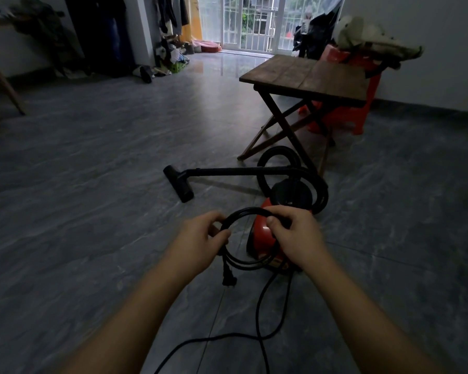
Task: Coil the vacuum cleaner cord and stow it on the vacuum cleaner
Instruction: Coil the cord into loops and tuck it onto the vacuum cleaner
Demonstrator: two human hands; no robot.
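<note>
Nearest: loose run of black power cord [260, 314] trailing on the grey tiled floor [92, 211] between the forearms, crossing itself once, still uncoiled.

Above that, both hands hold the coil [247, 238] in the air, just in front of the vacuum. Left hand [197, 238] is closed on the coil's left side, thumb and fingers pinching the stacked loops together. Right hand [295, 236] is closed over the top right of it, thumb on top. Roughly two or three loops so far. Plug [229, 279] dangles free below the left hand.

Handling, as I judge it: cord is light and flexible but has some spring, so loops will want to open or twist — keep the left hand pinching all turns at one point and feed new loops in with the right. Jacket looks smooth, may slide. Don't hold it by the plug.

Red canister vacuum cleaner [265, 236] sits on the floor right behind the coil, black hose [316, 184] looping over it, wand [241, 171] running left to the floor nozzle [180, 184].

Further back: folding wooden table [308, 74], red plastic stool [362, 103] behind it.

Stowing not yet done — where the cord goes on the body I cannot tell.
</note>
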